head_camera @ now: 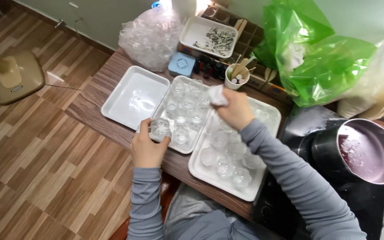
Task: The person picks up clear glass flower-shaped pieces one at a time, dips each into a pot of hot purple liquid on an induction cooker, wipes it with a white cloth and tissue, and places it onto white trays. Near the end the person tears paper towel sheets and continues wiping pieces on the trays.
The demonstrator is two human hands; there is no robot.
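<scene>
- The left hand (146, 146) grips a small clear glass cup (160, 129), fingers wrapped round it, over the near edge of the middle tray (163, 103).
- The right hand (235, 109) has its fingers bunched round a white cloth (218, 95).
- The middle tray and the right tray (210, 171) hold many similar cups; which are already wiped cannot be told.
- The left tray (135, 94) holds none.

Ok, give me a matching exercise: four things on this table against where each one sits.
Things:
1. small clear glass cup
2. white cloth
3. saucepan
4. empty white tray

Places:
A. far left of the tray row
B. in the left hand
C. on the black cooktop
D. in the right hand

Pairs: 1-B, 2-D, 3-C, 4-A
</scene>
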